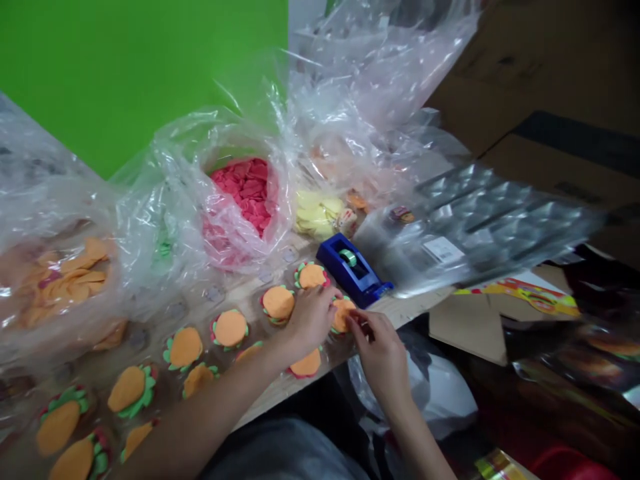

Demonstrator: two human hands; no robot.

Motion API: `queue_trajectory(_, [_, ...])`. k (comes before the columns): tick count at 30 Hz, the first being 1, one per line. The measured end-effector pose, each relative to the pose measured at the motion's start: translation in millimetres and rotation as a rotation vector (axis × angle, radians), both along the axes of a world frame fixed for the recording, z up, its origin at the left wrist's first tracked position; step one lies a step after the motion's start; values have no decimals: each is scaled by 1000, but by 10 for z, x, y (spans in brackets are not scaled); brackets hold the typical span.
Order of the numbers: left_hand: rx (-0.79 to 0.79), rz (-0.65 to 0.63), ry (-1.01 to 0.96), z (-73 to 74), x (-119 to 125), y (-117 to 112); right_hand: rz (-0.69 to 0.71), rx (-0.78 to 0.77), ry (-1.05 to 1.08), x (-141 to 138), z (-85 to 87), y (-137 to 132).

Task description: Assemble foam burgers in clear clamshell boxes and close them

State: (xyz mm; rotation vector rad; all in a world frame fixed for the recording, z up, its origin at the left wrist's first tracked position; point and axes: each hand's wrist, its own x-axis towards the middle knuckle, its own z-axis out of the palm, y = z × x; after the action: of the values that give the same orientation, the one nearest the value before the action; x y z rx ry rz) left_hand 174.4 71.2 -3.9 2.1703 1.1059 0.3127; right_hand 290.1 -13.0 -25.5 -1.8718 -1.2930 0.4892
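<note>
Several stacked felt pieces (230,329) lie in rows on a wooden board (295,390), each an orange disc over green and red scalloped layers. My left hand (311,319) rests flat beside one stack (312,276), with its fingertips reaching a further orange felt stack (343,315). My right hand (374,345) pinches the right edge of that stack between finger and thumb. Whatever lies under its fingers is hidden. A blue tape dispenser (350,270) with a green tape roll stands just beyond both hands.
Clear plastic bags hold orange felt (63,283), pink felt (245,190) and yellow felt (315,213) along the board's far side. A plastic-wrapped grey tray (480,227) lies to the right. Cardboard (465,327) sits beyond the board's right end, with a green backdrop (100,67) behind.
</note>
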Motion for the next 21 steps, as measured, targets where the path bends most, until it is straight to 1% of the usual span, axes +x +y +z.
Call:
queue_trajectory(3, [44, -29, 38, -3, 1, -17, 3, 34, -41, 14, -28, -12])
queue_trajectory(5, [60, -49, 52, 43, -50, -19, 5, 50, -106, 34, 14, -11])
queue_trajectory(7, [50, -63, 40, 146, -165, -24, 5, 71, -204, 50, 104, 16])
queue_trajectory(9, [-31, -35, -34, 284, -341, -62, 31, 103, -275, 39, 212, 80])
queue_trajectory(11, [-178, 52, -145, 408, -555, -160, 89, 145, -287, -30, 300, 179])
queue_trajectory(13, [-354, 159, -257, 480, -795, -317, 164, 182, -278, -178, 350, 298])
queue_trajectory(15, [-537, 243, -386, 511, -1070, -486, 262, 212, -254, -405, 388, 429])
queue_trajectory(17, [-683, 329, -552, 550, -1411, -598, 394, 244, -222, -700, 470, 576])
queue_trajectory(18, [-705, 400, -645, 590, -1612, -612, 468, 266, -205, -871, 545, 660])
queue_trajectory(19, [-694, 486, -746, 648, -1831, -591, 549, 282, -186, -1058, 647, 753])
queue_trajectory(20, [-641, 603, -843, 727, -2062, -532, 629, 302, -161, -1265, 776, 854])
queue_trajectory(21, [-538, 746, -973, 822, -2295, -439, 708, 325, -129, -1494, 924, 963])
